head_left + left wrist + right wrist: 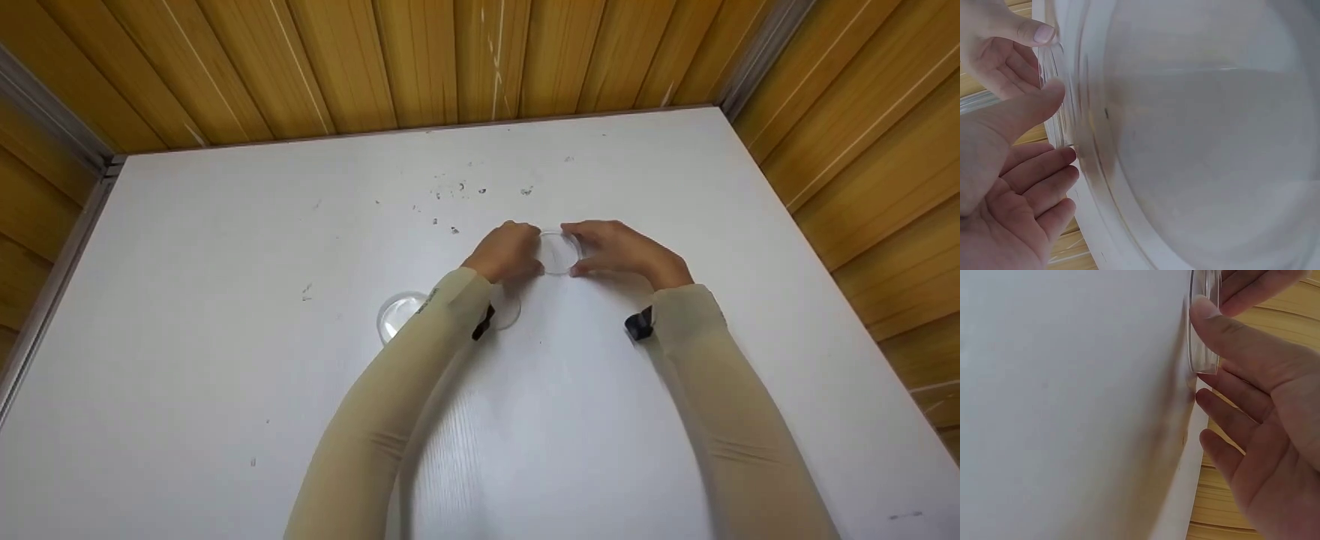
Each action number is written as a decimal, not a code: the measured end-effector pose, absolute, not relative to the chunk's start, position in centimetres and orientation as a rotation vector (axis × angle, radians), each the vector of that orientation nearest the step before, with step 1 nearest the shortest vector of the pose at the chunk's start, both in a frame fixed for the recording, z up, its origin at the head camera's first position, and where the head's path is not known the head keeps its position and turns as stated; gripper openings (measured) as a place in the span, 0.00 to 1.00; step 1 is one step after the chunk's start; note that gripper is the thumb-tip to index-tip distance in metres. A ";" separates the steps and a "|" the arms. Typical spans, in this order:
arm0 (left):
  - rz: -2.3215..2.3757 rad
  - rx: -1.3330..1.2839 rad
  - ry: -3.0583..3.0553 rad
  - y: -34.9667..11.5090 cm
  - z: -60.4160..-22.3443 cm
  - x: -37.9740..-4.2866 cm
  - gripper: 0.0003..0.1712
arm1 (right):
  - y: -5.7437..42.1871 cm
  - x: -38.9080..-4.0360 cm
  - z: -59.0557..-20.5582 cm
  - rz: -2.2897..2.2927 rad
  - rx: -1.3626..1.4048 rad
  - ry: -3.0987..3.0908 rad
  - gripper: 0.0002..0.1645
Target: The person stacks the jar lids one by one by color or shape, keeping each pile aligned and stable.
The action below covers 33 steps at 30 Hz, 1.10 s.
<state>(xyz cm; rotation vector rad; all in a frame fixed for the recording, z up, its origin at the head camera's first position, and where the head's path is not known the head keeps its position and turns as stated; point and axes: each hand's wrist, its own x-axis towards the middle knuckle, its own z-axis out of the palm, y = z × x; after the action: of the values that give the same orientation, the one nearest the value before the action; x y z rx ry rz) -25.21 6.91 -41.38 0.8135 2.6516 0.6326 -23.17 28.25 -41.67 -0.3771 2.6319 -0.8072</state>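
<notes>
Between both hands is a clear round petri dish [559,253], low over the white table. My left hand [508,252] holds its left edge between thumb and fingers. From the opposite side my right hand [621,247] grips the rim, thumb at the near edge and fingers at the far one. The right wrist view shows the dish [1205,337] edge-on, thumb against its side. Under my left wrist lies another clear round piece [508,311], partly covered by the sleeve. Farther left, a clear dish [396,313] is also partly hidden by that forearm.
The white table [225,300] carries small dark marks and scuffs toward its back. Yellow wood-look panels [420,60] stand behind it and at both sides, with metal strips at the corners. A black wrist device [640,324] sits at the right cuff.
</notes>
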 end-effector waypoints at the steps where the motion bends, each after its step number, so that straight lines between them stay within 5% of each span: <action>1: 0.631 0.809 2.651 6.8 -41.3 -25.2 0.30 | 28.2 -23.1 -41.6 -0.813 -0.373 2.630 0.46; 33: 0.718 0.811 2.574 2.3 -39.2 -24.0 0.30 | 24.9 -22.4 -39.5 -0.812 -0.546 2.587 0.42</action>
<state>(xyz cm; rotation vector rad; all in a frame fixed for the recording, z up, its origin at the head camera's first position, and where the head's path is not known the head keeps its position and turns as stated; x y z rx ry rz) -24.00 2.29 -39.19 0.8113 2.5744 0.7183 -22.37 24.95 -39.50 -0.5463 2.5868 -0.8116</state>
